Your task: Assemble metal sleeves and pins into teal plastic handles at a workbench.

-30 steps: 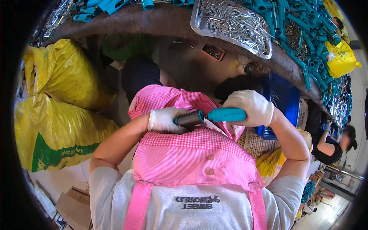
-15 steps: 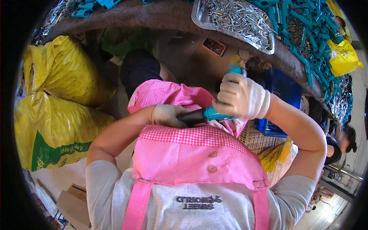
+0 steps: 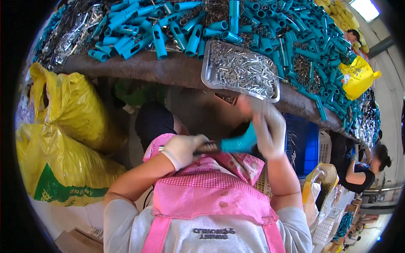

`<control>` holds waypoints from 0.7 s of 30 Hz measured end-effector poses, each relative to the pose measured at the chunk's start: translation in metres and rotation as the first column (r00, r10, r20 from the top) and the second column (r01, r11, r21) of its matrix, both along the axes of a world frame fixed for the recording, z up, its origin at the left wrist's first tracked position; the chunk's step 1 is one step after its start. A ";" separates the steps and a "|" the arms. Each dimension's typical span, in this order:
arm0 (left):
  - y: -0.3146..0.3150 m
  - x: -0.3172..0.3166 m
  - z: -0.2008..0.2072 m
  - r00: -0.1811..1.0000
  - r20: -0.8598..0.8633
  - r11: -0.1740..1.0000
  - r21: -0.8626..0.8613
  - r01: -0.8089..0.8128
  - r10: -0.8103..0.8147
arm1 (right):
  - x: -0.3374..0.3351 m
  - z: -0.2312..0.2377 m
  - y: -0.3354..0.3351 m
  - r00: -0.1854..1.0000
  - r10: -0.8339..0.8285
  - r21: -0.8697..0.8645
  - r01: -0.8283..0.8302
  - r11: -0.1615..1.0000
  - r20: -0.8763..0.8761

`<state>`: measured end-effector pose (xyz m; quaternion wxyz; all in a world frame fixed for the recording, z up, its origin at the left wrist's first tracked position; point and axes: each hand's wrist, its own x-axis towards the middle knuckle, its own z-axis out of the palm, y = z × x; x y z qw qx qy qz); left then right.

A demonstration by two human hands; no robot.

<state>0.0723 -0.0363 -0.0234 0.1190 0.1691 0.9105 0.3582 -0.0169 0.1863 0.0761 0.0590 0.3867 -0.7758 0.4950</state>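
In my gloved left hand, the fingers are wrapped round the dark end of a black-and-teal tubular piece. It lies crosswise above my pink apron, its teal end bending up on the right, blurred. My gloved right hand is just beyond that end, at the near edge of a clear tray heaped with small metal pins. Motion smears its fingers, so whether they hold anything does not show.
Teal plastic tubes and loose metal parts cover the bench. Full yellow sacks stand at the left. A blue crate and an open sack stand at the right, with another person beyond.
My right hand has left the teal piece and moved up to the tray's near edge. My left hand still holds the dark end. The view has shifted, showing more of the bench.
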 end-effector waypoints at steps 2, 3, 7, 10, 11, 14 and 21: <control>0.006 0.009 0.014 0.999 -0.001 0.996 0.086 -0.038 0.039 | -0.027 -0.012 0.013 0.850 -0.133 0.019 0.143 0.989 0.510; 0.003 0.008 0.014 0.984 -0.043 0.950 0.271 -0.155 0.172 | -0.030 -0.012 0.026 0.988 0.040 0.087 -0.053 0.995 0.152; -0.008 -0.005 0.003 0.966 -0.039 0.956 0.164 -0.244 0.254 | 0.014 0.033 0.005 0.947 0.319 0.117 -0.313 0.942 -0.031; 0.008 0.004 0.016 0.999 -0.007 0.969 0.243 -0.038 0.041 | -0.027 0.032 -0.008 0.995 -0.048 0.147 0.061 0.987 -0.088; 0.008 0.007 0.022 0.993 0.029 0.952 0.282 -0.122 0.118 | -0.033 0.021 0.002 0.922 0.052 -0.053 -0.035 0.998 0.383; -0.014 -0.014 0.012 0.927 0.202 0.825 0.424 -0.374 0.316 | -0.002 0.016 0.004 0.881 0.328 -0.342 -0.209 0.916 0.341; 0.000 -0.001 0.027 0.960 -0.073 0.901 0.370 -0.225 0.270 | -0.022 0.013 0.021 0.923 0.031 0.054 -0.056 0.997 0.384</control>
